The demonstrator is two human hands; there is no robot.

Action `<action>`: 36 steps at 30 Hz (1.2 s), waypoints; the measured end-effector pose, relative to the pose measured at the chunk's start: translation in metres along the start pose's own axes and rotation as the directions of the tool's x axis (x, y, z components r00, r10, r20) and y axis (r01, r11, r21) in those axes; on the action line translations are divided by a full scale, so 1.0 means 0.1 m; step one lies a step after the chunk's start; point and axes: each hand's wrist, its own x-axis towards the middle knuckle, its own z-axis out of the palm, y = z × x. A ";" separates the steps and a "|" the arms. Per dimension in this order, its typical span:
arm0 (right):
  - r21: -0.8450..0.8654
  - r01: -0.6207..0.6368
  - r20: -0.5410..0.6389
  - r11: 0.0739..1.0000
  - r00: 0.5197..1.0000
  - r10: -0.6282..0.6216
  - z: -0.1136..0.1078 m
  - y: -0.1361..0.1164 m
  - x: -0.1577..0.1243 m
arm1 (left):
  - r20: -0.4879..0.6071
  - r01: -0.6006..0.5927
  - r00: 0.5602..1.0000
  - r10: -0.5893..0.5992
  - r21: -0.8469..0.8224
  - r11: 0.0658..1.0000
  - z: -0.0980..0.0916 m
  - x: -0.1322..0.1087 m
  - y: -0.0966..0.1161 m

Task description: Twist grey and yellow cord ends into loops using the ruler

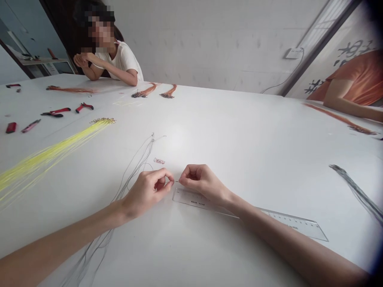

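Both hands pinch one fine strand (176,181) at the hub of the clock

The left hand (149,191) nips it between thumb and forefinger at nine o'clock of the short gap, the right hand (203,183) likewise at three, the other fingers curled; the step looks like close fingertip work, and the next move probably calls for a light, steady grasp; around that hub, grey cords (151,143) run from eleven o'clock down to between seven and eight, and a clear ruler (191,197) lies from six out towards four, its print too small to read, as is the red lettering on a little label (159,161) between ten and eleven; at two, large dark characters (350,48) show partly, unreadable for certain; no brand shows
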 end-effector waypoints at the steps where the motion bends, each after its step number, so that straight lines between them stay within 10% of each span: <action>1: -0.034 -0.005 -0.004 0.999 1.000 0.005 0.01 0.00 -0.01 | 0.014 0.021 1.000 -0.021 -0.003 1.000 0.00 -0.01 0.01; 15: -0.406 -0.009 -0.068 0.914 0.997 -0.021 0.08 -0.01 -0.06 | 0.188 0.224 0.955 -0.231 0.057 0.973 0.03 -0.03 0.08; 36: -0.460 0.020 -0.058 0.888 0.997 -0.052 0.09 -0.01 -0.05 | 0.212 0.162 0.965 -0.156 -0.008 0.987 0.05 -0.07 0.05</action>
